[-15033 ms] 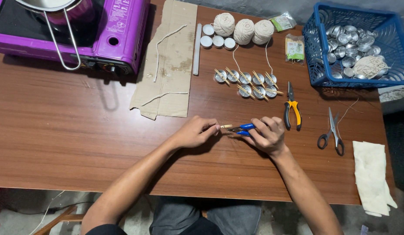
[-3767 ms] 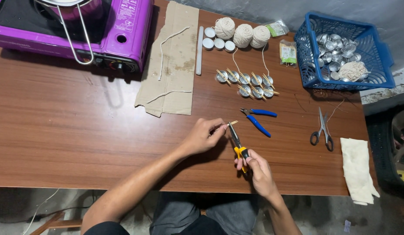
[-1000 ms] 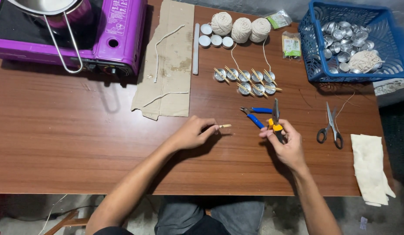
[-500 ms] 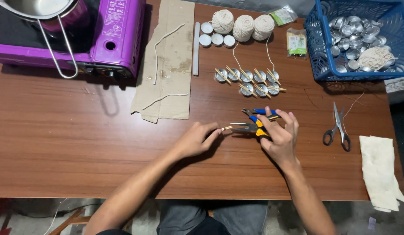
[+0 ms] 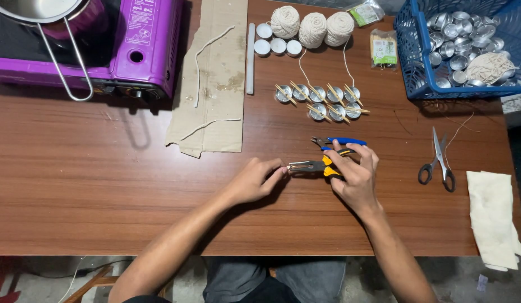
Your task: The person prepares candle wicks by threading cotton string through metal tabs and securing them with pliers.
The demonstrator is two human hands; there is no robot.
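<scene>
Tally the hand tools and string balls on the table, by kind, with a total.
Pliers: 2, the yellow-handled pair in the right hand, the blue-handled pair lying beside it
Scissors: 1
String balls: 3
Total: 6

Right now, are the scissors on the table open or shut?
Shut: the scissors lie flat right of the right hand, blades together, handles side by side.
</scene>
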